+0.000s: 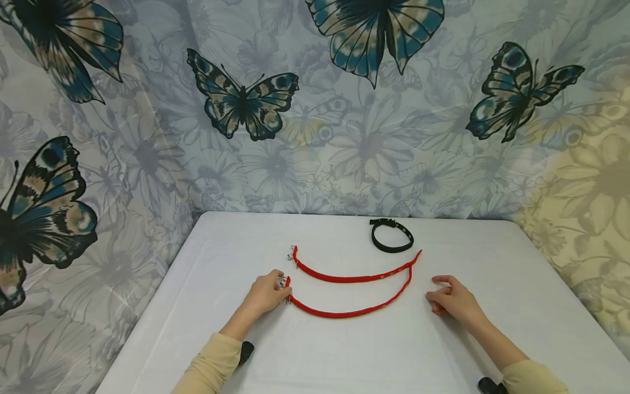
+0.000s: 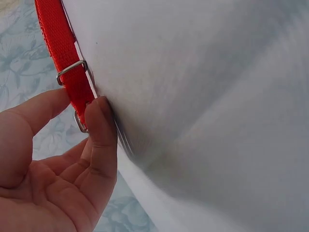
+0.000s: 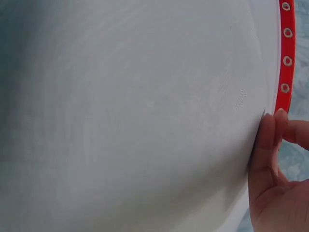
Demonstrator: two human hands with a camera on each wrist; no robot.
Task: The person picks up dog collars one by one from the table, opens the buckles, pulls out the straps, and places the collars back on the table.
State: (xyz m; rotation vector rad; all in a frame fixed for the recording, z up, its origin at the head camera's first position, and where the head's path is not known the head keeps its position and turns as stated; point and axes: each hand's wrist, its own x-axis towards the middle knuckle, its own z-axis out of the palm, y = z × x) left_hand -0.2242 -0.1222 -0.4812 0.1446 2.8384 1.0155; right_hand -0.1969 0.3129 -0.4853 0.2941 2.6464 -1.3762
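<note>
Two red collars lie curved on the white table, one above the other in the head view. My left hand (image 1: 266,293) pinches the buckle end of the lower red collar (image 1: 339,315); the left wrist view shows its metal loop (image 2: 72,71) just above the fingertips. The right end of this collar meets the upper red collar (image 1: 344,279). Off to the right, my right hand (image 1: 455,301) is apart from both collars, its fingers loosely bent. In the right wrist view, its fingertips overlap the end of a red strap with metal eyelets (image 3: 287,61).
A black collar (image 1: 391,249), fastened into a loop, lies behind the red ones towards the far edge. The white table (image 1: 364,355) reaches back to a wall hanging (image 1: 369,148) with butterflies and flowers.
</note>
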